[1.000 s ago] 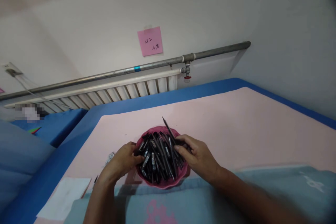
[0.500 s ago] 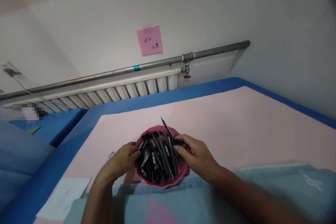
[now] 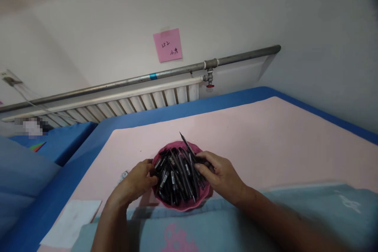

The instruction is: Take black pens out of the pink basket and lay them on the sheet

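A pink bowl with a wavy rim [image 3: 189,207] sits in front of me, full of slim dark pens [image 3: 180,169], some with small white labels. My left hand [image 3: 140,181] grips the bowl's left rim, its thumb on the inner side and the other fingers partly hidden. Over the right side of the bowl, my right hand [image 3: 217,171] is closed on a thin dark pen [image 3: 187,143]. That pen's pointed tip sticks up and to the left past the far rim. Its lower end is hidden by my fingers.
The bowl stands on a pink sheet [image 3: 265,141] over a blue table [image 3: 189,105]. White paper [image 3: 72,222] lies at left, near a small crumpled clear piece [image 3: 123,175]. Light-blue cloth [image 3: 212,228] covers the near edge. A radiator [image 3: 147,100] lines the wall.
My left thumb has shifted slightly at the rim. The pen in my right hand has tilted a little to the left; the bowl stays in place.
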Demonstrator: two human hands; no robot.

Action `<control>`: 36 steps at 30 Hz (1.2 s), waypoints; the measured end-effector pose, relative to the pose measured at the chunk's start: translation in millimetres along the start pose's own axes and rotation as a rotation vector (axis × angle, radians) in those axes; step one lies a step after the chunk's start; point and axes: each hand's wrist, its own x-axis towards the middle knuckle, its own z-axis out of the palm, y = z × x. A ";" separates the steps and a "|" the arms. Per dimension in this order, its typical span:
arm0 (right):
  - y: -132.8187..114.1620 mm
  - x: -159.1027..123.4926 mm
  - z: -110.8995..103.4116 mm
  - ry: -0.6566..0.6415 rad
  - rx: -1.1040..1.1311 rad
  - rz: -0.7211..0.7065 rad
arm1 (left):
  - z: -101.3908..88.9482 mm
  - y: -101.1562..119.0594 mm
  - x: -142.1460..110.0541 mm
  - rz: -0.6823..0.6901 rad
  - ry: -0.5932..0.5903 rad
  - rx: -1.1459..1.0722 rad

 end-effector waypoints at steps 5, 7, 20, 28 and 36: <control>-1.6 0.7 -0.2 0.002 0.011 -0.005 | -7.4 -4.8 -5.3 -0.098 0.207 -0.097; -1.0 0.9 0.0 0.007 0.005 -0.006 | -9.1 -5.0 -6.6 -0.161 0.264 -0.199; 5.9 -1.9 0.6 -0.103 -0.190 -0.280 | 6.7 8.2 8.1 -0.055 0.321 -1.287; 5.1 -2.5 2.5 -0.128 -0.297 -0.330 | 9.2 19.0 11.4 -0.014 0.416 -1.463; 4.8 -2.6 3.3 -0.141 -0.305 -0.313 | 10.6 23.1 9.6 0.019 0.371 -1.436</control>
